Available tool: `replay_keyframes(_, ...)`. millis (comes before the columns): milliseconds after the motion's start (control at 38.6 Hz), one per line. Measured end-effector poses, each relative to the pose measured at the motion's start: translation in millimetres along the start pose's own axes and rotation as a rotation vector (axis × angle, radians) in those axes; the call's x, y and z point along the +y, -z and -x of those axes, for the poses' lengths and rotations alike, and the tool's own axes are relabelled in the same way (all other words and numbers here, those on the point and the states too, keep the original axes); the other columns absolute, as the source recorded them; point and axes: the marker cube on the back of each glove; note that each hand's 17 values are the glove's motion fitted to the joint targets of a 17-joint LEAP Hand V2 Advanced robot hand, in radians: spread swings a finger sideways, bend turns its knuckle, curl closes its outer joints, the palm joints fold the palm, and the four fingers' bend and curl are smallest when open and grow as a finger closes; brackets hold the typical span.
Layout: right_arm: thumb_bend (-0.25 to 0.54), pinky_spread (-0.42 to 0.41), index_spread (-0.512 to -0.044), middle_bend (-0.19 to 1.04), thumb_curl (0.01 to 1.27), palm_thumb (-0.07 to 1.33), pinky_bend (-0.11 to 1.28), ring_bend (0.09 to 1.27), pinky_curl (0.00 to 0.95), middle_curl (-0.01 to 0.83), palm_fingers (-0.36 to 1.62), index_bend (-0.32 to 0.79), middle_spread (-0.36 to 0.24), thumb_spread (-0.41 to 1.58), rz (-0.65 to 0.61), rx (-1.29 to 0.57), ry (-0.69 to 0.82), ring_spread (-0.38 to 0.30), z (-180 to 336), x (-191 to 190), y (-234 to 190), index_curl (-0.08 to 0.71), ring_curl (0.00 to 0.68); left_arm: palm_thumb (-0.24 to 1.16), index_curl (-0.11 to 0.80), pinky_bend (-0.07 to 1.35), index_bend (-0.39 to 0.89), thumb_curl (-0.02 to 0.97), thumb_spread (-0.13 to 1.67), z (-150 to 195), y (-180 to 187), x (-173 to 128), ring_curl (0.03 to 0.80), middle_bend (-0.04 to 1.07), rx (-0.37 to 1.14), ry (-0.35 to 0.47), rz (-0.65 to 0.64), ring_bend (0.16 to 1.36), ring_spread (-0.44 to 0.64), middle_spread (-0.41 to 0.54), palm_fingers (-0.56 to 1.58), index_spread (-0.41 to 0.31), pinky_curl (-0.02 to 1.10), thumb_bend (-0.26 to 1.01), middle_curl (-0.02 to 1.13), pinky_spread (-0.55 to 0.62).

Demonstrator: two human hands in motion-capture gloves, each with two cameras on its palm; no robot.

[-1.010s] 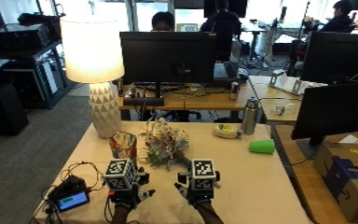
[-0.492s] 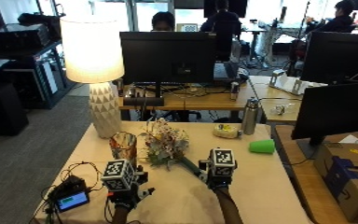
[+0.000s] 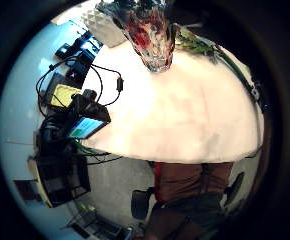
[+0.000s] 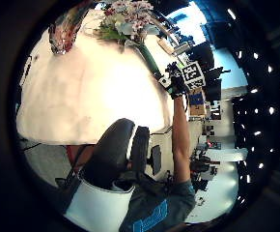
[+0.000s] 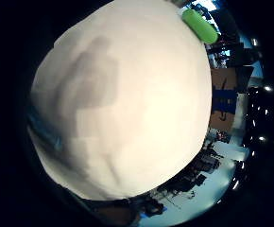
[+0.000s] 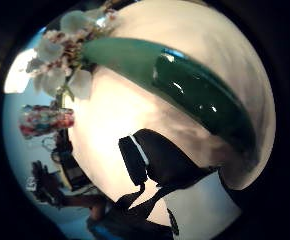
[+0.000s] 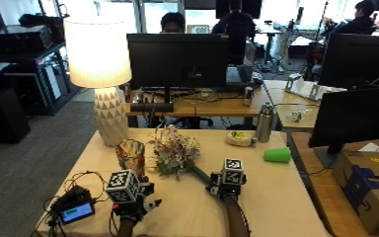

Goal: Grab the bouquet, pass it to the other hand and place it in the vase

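Here the left hand [image 7: 133, 207] hovers low over the near part of the pale wooden table [image 7: 275, 197], fingers seemingly relaxed and around nothing, though the outside view shows them poorly. Just beside it, at the table's left edge, a small black device with a lit blue screen [image 7: 76, 212] sits among black cables. To the right and a little further in, the right hand [image 7: 221, 190] is at the dark green wrapped stem end of the bouquet of pale pink and white flowers [image 7: 173, 153]; its thumb-side palm view is filled by that stem, but whether the fingers have wrapped around it cannot be told. The bouquet lies on the table, blooms pointing away from the person, next to the upright multicoloured patterned glass vase [image 7: 131, 154]. Further right lies a green plastic cup [image 7: 278, 155] on its side. Beyond stand a steel bottle [image 7: 264, 123] and a lit white table lamp [image 7: 101, 79].
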Motion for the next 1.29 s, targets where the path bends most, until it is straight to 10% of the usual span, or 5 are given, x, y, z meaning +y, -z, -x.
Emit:
replay_keyframes(285,0.021,0.334,-0.32,0.26,0.28,0.4,0.56,0.31,0.334,0.295,0.0,0.13,0.085,1.08,0.095,-0.186,0.059,0.225,17,12,-4,0.107,0.233,0.16,0.218,0.56,0.12,0.301,0.98,6,-6,-1,0.266,0.2,0.013,0.013,0.017,0.64,0.37,0.125,0.05,-0.084,0.34,-0.03,0.32,0.44)
replay_keyframes(466,0.148,0.299,-0.32,0.24,0.32,0.65,0.47,0.32,0.295,0.304,0.54,0.4,-0.023,1.22,-0.116,0.231,-0.221,0.12,-13,-15,-5,0.233,0.234,0.16,0.219,0.56,0.12,0.303,0.97,2,-6,-1,0.267,0.2,0.023,0.0,0.017,0.64,0.37,0.126,0.05,-0.084,0.34,-0.03,0.33,0.44)
replay_keyframes(751,0.17,-0.102,-0.267,0.36,0.38,0.82,0.66,0.66,0.384,0.399,1.21,0.03,-0.136,1.18,-0.086,0.347,-0.254,-0.139,-21,-46,-25,0.21,0.39,0.15,0.221,0.57,0.12,0.302,0.97,5,-6,-1,0.268,0.2,0.034,0.008,0.017,0.64,0.37,0.126,0.05,-0.084,0.34,-0.03,0.33,0.44)
replay_keyframes(1294,0.037,-0.284,-0.264,0.66,0.53,0.92,0.73,0.95,0.451,0.565,1.39,0.16,-0.189,0.87,-0.298,0.177,-0.198,-0.204,-16,-39,-5,0.273,0.539,0.15,0.225,0.57,0.12,0.302,0.98,-3,-6,-14,0.27,0.19,0.13,0.021,-0.041,0.65,0.37,0.126,0.05,-0.084,0.34,-0.03,0.33,0.43)
